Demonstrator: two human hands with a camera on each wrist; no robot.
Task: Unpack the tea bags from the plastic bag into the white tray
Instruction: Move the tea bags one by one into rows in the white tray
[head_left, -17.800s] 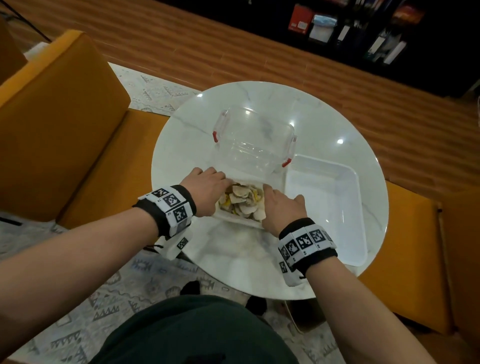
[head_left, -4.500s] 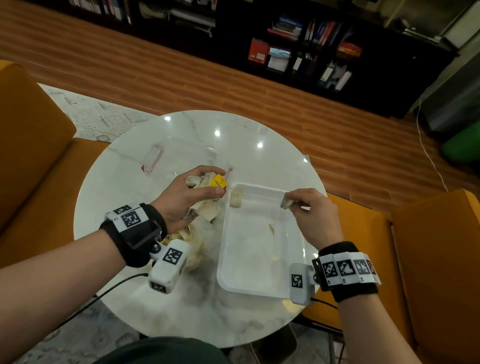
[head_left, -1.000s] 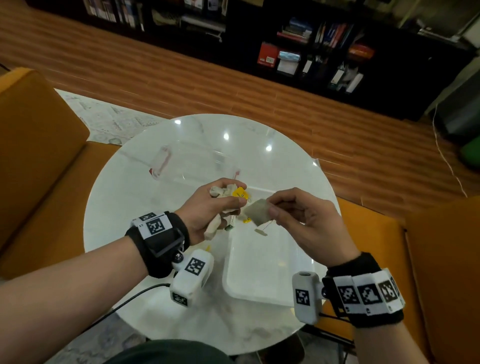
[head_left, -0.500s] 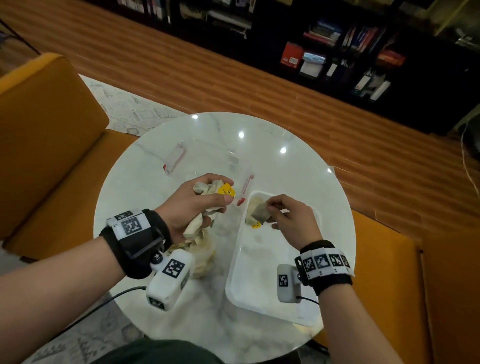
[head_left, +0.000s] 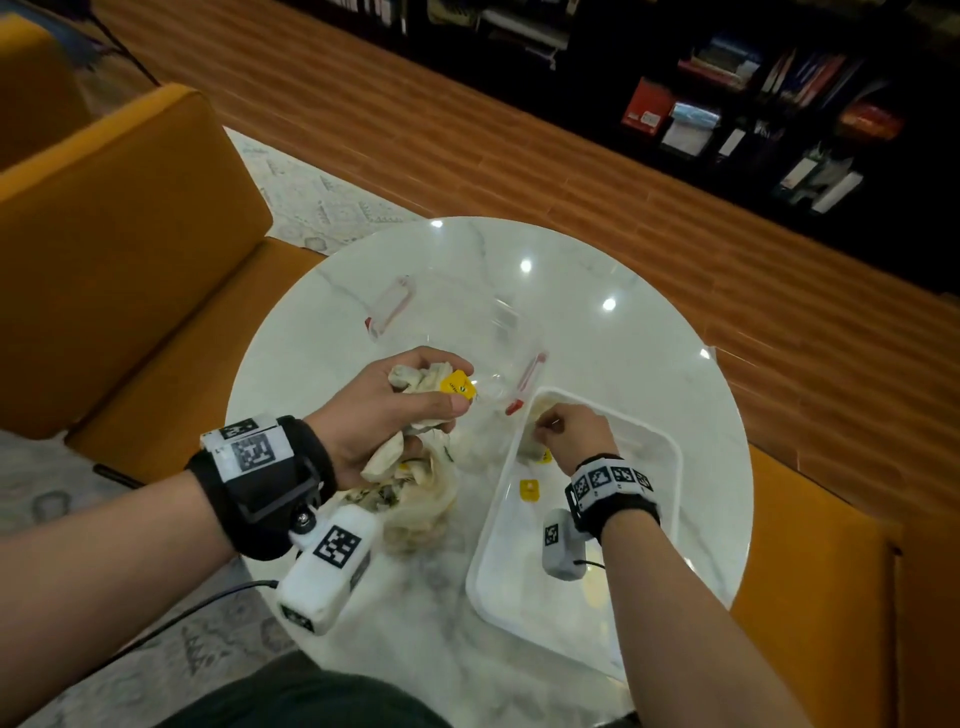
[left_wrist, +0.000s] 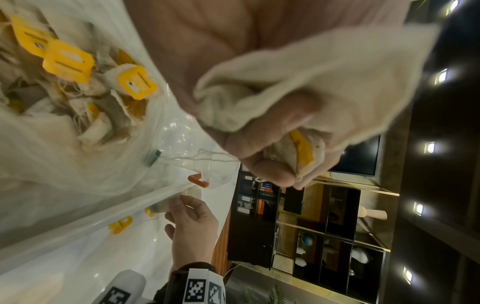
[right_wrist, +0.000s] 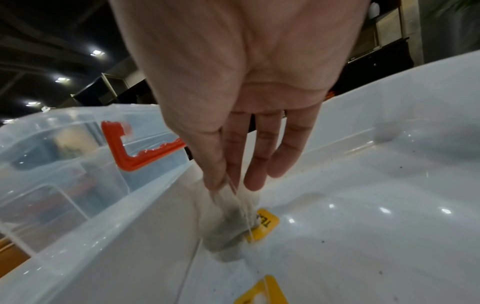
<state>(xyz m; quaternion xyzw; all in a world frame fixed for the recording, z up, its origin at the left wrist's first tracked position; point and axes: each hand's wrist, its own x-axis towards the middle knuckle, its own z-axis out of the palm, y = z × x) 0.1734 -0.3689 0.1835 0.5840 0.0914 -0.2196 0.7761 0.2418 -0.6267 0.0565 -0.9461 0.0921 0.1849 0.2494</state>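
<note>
My left hand (head_left: 384, 410) grips a bunch of pale tea bags (head_left: 421, 379) with a yellow tag (head_left: 457, 385), held above the plastic bag (head_left: 421, 504). That bag lies on the table, open, with several more tea bags and yellow tags (left_wrist: 67, 61) inside. The white tray (head_left: 670, 467) sits to its right. My right hand (right_wrist: 228, 183) is low in the tray's far left corner. Its thumb and forefinger pinch the top of one tea bag (right_wrist: 226, 224), whose lower end touches the tray floor. Two yellow tags (right_wrist: 262, 292) lie on the tray floor nearby.
A clear plastic container (head_left: 452, 322) with red clasps (head_left: 524, 384) stands just beyond the plastic bag and touches the tray's far left edge. The round marble table (head_left: 597, 291) is ringed by orange seats (head_left: 119, 249). Dark bookshelves (head_left: 727, 104) line the far wall.
My right hand has gone down with the tea bag from above the tray's far edge into its far left corner. My left hand still holds its bunch over the plastic bag.
</note>
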